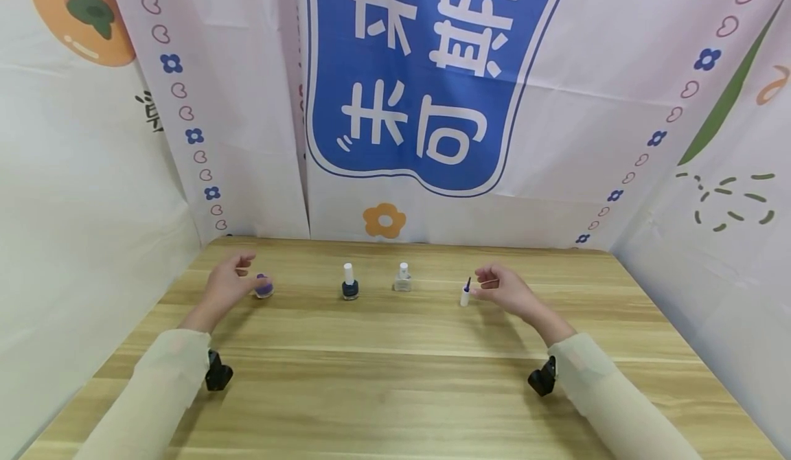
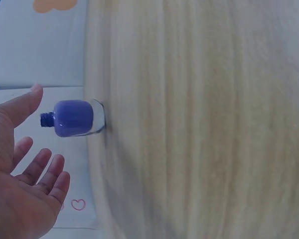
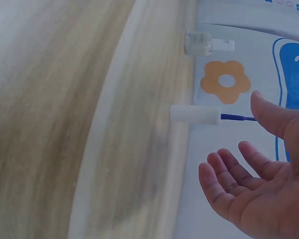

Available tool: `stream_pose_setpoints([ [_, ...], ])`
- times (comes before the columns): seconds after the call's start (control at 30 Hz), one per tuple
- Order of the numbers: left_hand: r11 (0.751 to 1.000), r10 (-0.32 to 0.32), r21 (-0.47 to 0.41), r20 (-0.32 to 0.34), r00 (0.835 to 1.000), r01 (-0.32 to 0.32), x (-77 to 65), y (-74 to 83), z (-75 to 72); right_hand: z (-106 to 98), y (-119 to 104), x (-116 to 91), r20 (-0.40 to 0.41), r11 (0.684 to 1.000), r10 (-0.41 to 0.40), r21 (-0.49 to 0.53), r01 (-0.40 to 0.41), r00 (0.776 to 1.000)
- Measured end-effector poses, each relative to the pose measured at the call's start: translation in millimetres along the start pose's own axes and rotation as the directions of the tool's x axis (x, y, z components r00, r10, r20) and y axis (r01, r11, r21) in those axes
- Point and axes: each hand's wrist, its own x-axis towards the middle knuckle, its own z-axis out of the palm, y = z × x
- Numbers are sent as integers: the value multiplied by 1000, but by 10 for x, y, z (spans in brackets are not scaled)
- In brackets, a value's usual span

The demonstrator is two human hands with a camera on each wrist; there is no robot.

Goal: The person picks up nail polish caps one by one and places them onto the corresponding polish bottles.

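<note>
An uncapped bottle of purple nail polish (image 2: 74, 118) stands upright on the table, its threaded neck bare. Beside it my left hand (image 1: 230, 283) has thumb and fingers spread apart, and the left wrist view shows a gap between them and the bottle. On the right, a white nail polish cap (image 3: 195, 114) stands on its top with its purple-coated brush (image 3: 233, 117) pointing up. My right hand (image 1: 503, 290) is next to this cap, fingers loosely bent and holding nothing. In the right wrist view the thumb overlaps the brush tip.
Between the hands stand a dark nail polish bottle (image 1: 350, 290) and a clear one (image 1: 403, 281), both with white caps on. The wooden table (image 1: 383, 391) ends at a printed cloth (image 1: 259, 137) hanging behind, with more cloth at both sides.
</note>
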Motion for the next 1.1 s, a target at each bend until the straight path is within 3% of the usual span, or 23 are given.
stream_pose_setpoints([
  [0.3,1000,-6,12,57,998,5,15,-78,66,73,83,64,42,999,40,3,-40,998],
  [0.77,998,17,52,47,999,-20,35,-155,125,151,110,137,64,999,2,-50,1,998],
  [1.1,990,29,135,51,998,-36,20,-168,123,204,160,158,75,996,19,-89,-13,997],
])
